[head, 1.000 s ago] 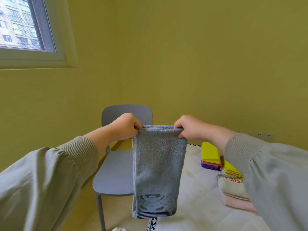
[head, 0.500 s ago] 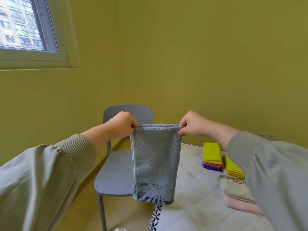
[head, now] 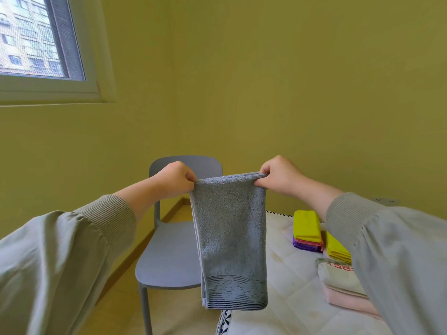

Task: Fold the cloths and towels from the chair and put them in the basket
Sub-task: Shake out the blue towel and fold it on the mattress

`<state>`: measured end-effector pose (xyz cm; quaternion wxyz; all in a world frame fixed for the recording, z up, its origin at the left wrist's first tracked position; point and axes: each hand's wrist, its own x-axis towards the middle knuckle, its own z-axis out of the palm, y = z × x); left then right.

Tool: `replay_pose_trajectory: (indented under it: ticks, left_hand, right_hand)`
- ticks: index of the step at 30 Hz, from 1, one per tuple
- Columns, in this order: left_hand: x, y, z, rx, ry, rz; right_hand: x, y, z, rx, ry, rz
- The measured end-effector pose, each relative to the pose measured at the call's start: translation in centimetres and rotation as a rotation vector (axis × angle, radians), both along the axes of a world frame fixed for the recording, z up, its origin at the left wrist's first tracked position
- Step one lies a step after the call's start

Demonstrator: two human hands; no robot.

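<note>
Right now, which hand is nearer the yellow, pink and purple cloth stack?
Right. The right hand is above-left of the stack; the left hand is farther left, across the gray towel.

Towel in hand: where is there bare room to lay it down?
The chair seat is bare. The mattress is free between the towel and the yellow stacks, and toward its near edge. Its right side is crowded with folded piles.

Loose, pale grey-green fabric forms the left sleeve (head: 48, 262) and right sleeve (head: 401, 262), each gathered into a ribbed knit cuff (head: 111, 218); forearms (head: 145, 197), left hand (head: 174, 180) and right hand (head: 280, 175) are bare.
</note>
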<state>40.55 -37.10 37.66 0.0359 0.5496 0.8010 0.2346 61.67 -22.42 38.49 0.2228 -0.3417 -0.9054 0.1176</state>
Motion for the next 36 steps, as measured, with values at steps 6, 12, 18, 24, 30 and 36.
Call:
replay_pose_trajectory:
  ticks: [6,12,18,24,30,36]
  left_hand:
    - [0.0,0.7,-0.2,0.205,-0.043,0.021]
    - [0.8,1.6,-0.8,0.341,-0.545,0.108]
    - [2.3,2.5,-1.9,0.374,-0.873,0.066]
    - [3.3,3.9,-3.6,0.33,-0.8,0.071]
    - [3.8,7.3,-6.4,0.164,-0.813,0.127]
    - [4.5,13.2,-12.8,0.065,-0.62,0.163]
  right_hand:
    - [0.3,0.5,0.1,-0.137,0.269,0.032]
    - [0.8,1.1,0.3,-0.242,0.272,-0.036]
    - [0.8,2.1,-1.2,-0.644,0.459,0.054]
    - [2.1,2.8,-2.5,-0.696,0.455,0.009]
    - [3.4,4.8,-5.6,-0.862,0.47,-0.062]
    - [3.7,9.9,-13.7,-0.68,0.302,-0.259]
